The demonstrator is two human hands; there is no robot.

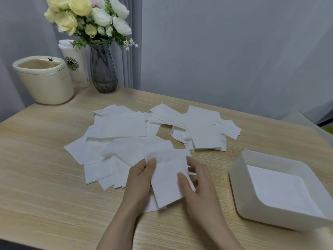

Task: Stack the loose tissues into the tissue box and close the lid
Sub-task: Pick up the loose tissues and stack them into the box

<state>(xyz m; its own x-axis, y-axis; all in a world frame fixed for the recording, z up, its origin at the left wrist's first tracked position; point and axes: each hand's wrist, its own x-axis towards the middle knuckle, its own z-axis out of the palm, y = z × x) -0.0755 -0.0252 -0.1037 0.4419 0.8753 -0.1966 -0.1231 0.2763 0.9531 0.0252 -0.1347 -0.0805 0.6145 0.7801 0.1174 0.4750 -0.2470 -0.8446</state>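
Observation:
Several loose white tissues [124, 127] lie spread in overlapping piles across the middle of the wooden table [45, 177]. My left hand [140, 177] pinches the left edge of a small stack of tissues [167, 181] at the near side, thumb on top. My right hand [196, 183] rests on the right side of the same stack, thumb lying on the paper and fingers relaxed. The open white tissue box [239, 192] stands to the right, with white tissue lying flat in its bottom. No lid is in view.
At the back left stand a cream bin [45, 82], a white paper cup [75, 64] and a grey glass vase [102, 69] of flowers. A grey wall and curtain run behind the table. A white chair edge [306, 123] shows at the far right.

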